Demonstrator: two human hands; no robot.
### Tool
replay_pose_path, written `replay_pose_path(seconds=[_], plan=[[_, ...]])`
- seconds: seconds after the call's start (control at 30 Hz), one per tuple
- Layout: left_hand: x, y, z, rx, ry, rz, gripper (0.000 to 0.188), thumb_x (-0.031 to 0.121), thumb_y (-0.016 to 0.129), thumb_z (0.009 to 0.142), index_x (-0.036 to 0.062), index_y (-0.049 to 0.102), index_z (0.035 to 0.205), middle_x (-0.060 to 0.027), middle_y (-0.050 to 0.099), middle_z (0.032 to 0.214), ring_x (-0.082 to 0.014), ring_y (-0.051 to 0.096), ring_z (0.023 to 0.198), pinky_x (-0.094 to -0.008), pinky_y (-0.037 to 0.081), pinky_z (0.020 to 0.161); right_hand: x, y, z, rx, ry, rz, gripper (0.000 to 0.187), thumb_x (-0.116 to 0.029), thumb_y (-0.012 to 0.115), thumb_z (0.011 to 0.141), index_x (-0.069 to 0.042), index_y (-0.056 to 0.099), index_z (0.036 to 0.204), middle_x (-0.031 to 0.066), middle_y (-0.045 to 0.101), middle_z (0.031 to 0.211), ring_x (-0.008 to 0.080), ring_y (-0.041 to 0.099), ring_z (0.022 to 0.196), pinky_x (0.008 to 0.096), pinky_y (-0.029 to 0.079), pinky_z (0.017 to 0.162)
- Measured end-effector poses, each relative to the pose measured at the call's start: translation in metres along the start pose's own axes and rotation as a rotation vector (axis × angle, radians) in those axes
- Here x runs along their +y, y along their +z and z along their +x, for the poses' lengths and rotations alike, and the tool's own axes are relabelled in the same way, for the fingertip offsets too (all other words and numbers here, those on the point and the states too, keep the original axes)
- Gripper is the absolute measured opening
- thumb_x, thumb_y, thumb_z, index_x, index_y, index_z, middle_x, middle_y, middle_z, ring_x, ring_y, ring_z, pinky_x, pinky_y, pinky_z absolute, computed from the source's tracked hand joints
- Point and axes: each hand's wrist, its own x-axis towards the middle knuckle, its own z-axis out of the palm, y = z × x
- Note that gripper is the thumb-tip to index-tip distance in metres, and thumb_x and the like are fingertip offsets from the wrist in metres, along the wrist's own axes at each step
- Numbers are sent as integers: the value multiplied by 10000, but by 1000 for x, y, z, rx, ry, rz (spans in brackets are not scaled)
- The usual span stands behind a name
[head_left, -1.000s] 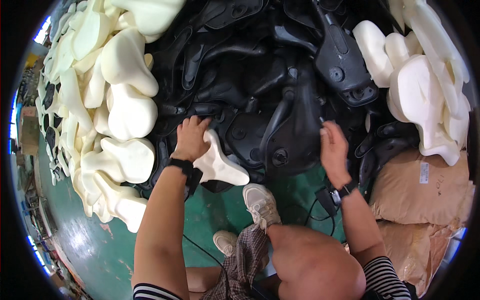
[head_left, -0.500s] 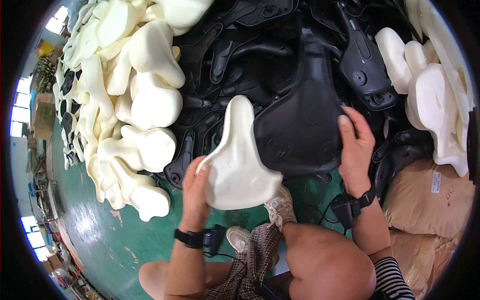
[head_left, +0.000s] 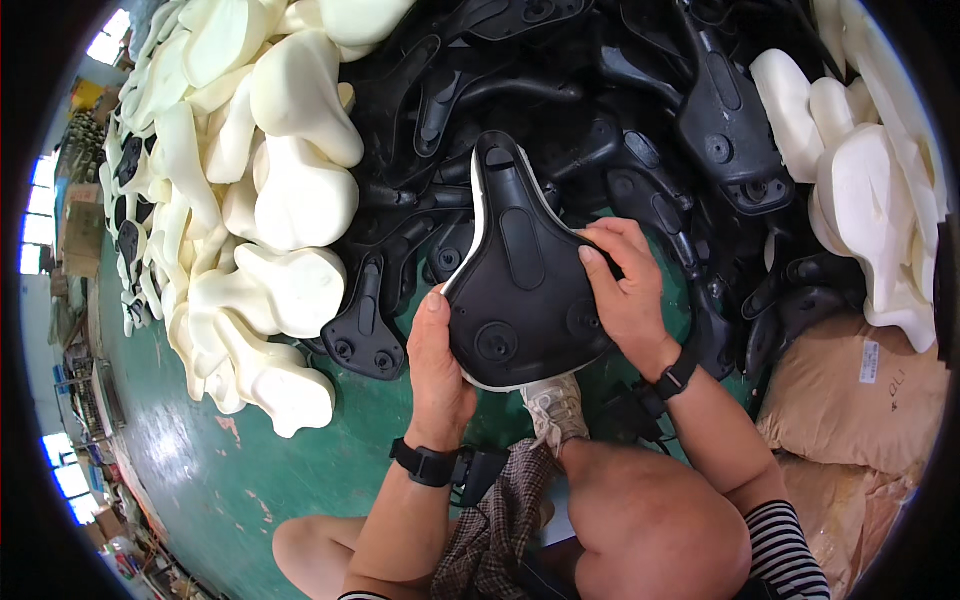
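The left hand grips a black shell over white foam. The right hand clasps the opposite edge.

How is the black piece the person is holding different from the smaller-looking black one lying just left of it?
The held black piece is up in the left hand and right hand; the other black piece lies at the edge of the black pile.
The held piece has a white rim showing; the other shows none.
The held piece looks broader than the other.
Both taper to a narrow end.
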Motion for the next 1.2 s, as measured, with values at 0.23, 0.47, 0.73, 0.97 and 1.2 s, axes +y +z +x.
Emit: replay_pose_path(seconds=[0.23, 0.47, 0.73, 0.97, 1.2], plan=[[-6, -1, 5, 37, 39, -137, 507, 419, 423, 980, -5, 520, 1240, -118, 572, 1248, -220, 573, 1102, -362, 437, 981, 14, 19, -19, -7, 603, 585, 420, -214, 627, 904, -1, 503, 1244, 113, 592, 1161, 159, 552, 1032, 297, 450, 894], [14, -23, 13, 14, -129, 172, 541, 305, 519, 959, 81, 311, 1405, -82, 570, 1183, -163, 564, 1015, -352, 443, 907, 43, 4, -69, -41, 752, 665, 400, -213, 645, 892, -8, 547, 1220, 62, 622, 1099, 134, 567, 985, 283, 458, 874], [34, -28, 35, -36, 20, -14, 396, 39, 620, 876, 95, 459, 1234, -91, 568, 1089, -243, 620, 957, -360, 538, 833, 25, -3, -67, -368, 520, 376, 469, -193, 705, 815, -5, 537, 1211, 57, 623, 1072, 133, 551, 996, 283, 433, 904], [29, -37, 37, 55, 13, -106, 340, 24, 638, 859, 58, 471, 1154, -73, 606, 945, -214, 634, 867, -338, 554, 769, 29, 0, -71, -407, 519, 380, 523, -213, 720, 799, 6, 533, 1236, 68, 623, 1101, 138, 551, 1020, 291, 428, 923], [27, -43, 32, 108, 71, 8, 319, 17, 659, 840, 67, 522, 1124, -13, 548, 982, -101, 543, 877, -234, 476, 780, 23, 9, -72, -430, 520, 339, 500, -163, 716, 811, 5, 527, 1242, 58, 608, 1138, 135, 546, 1028, 291, 430, 924]])
